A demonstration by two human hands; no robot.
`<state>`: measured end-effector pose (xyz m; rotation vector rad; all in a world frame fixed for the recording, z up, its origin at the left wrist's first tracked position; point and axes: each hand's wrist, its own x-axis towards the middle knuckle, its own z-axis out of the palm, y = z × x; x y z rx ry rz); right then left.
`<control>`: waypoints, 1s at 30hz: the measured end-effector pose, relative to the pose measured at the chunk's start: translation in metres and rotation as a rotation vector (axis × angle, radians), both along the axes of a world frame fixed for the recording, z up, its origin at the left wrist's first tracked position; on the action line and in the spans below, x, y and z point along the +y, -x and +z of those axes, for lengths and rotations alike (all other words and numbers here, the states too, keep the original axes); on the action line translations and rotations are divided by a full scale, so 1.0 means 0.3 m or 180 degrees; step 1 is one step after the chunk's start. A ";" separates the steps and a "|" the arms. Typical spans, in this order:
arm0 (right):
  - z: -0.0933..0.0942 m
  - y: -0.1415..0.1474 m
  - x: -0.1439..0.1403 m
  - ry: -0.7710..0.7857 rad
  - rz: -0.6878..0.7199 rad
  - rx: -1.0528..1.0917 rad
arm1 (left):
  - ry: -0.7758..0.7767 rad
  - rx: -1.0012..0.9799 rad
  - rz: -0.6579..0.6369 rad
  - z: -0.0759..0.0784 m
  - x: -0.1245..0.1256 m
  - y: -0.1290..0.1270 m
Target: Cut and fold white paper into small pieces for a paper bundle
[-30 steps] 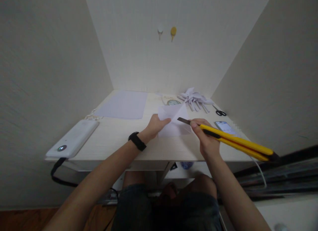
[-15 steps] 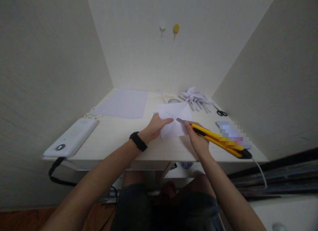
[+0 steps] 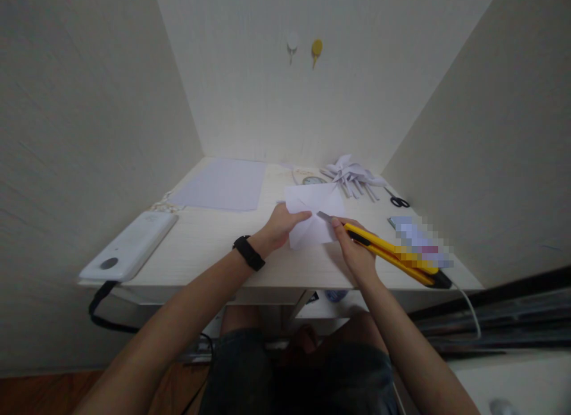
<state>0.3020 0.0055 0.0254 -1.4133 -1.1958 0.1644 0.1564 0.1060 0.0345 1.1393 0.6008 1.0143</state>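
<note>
The left hand (image 3: 277, 226) has its fingers pinched on the left edge of a creased white sheet (image 3: 314, 196) over the middle of the worktop (image 3: 209, 248). The right hand (image 3: 358, 255) grips a yellow cutter (image 3: 387, 250), blade toward the sheet's centre; folded paper pinwheels (image 3: 348, 170) lie far right.

Our bare left hand (image 3: 275, 226) points its straight thumb (image 3: 300, 216) toward our bare right hand (image 3: 355, 257), which curls in a grip nearby; our bare left forearm (image 3: 191, 308) and bare right forearm (image 3: 404, 332) converge toward them.
</note>
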 end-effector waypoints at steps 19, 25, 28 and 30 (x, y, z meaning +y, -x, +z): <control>-0.002 -0.015 0.004 -0.0071 0.0162 -0.0436 | -0.0107 0.0139 0.0073 0.011 -0.008 0.005; 0.006 -0.047 0.009 -0.0050 0.0375 -0.0803 | -0.0037 0.0131 0.0101 0.003 -0.002 0.003; 0.013 -0.056 0.006 -0.0034 0.0461 -0.0962 | 0.0007 0.0076 0.0083 0.002 -0.001 0.003; 0.023 -0.063 0.002 -0.0034 0.0563 -0.1090 | 0.0031 0.0076 0.0073 0.005 -0.001 0.004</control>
